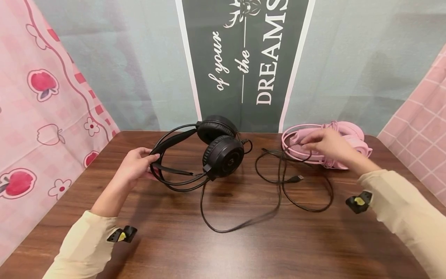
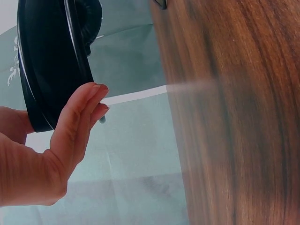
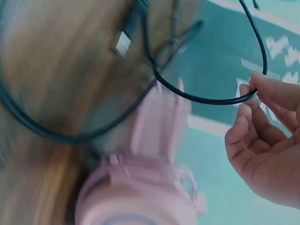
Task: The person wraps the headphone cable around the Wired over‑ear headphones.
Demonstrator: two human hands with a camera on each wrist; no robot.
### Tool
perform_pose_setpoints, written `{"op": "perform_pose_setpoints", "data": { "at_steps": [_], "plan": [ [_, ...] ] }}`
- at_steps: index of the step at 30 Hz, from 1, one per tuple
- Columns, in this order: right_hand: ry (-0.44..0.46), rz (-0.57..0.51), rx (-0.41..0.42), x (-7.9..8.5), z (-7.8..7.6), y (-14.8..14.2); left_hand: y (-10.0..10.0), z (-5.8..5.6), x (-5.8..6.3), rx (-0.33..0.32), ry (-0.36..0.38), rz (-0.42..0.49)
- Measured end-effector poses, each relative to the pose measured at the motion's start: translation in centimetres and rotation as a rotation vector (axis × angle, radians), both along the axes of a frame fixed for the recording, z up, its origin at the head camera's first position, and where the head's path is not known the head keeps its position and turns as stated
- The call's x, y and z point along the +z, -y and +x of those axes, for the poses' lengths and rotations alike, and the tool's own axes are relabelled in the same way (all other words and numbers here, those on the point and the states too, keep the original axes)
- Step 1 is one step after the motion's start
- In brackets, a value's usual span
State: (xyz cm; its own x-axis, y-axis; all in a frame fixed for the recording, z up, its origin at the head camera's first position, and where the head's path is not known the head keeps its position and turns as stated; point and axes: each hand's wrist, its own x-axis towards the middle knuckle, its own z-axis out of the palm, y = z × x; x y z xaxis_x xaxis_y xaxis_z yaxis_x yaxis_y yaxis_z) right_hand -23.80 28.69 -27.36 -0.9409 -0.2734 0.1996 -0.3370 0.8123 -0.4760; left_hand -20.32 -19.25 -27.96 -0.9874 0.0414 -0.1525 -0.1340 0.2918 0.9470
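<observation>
Black over-ear headphones are at the middle-left of the table, their ear cups toward the right. My left hand grips them by the headband, thumb on one side and fingers on the other, as the left wrist view shows of the headband. My right hand pinches the black cable between thumb and fingertips, above the pink headphones. The rest of that cable lies in loose loops on the wood, with its USB plug near the middle.
Pink headphones with their cord bundled lie at the back right of the brown wooden table. Behind stands a grey-green cloth with lettering. Pink patterned cloths hang at the left and right.
</observation>
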Motion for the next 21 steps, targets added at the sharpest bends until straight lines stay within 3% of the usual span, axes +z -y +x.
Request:
{"op": "perform_pose_setpoints", "data": {
  "at_steps": [5,17,21],
  "plan": [
    [0.053,-0.091,-0.186,1.9,-0.5,-3.6,0.1,0.1,0.0,0.008,0.001,0.005],
    [0.145,-0.479,-0.397,4.4,-0.7,-9.6,0.0,0.1,-0.1,0.013,0.020,0.009],
    [0.195,-0.410,-0.389,3.9,-0.7,-10.5,0.0,0.1,-0.2,0.012,0.020,0.014]
  ]
}}
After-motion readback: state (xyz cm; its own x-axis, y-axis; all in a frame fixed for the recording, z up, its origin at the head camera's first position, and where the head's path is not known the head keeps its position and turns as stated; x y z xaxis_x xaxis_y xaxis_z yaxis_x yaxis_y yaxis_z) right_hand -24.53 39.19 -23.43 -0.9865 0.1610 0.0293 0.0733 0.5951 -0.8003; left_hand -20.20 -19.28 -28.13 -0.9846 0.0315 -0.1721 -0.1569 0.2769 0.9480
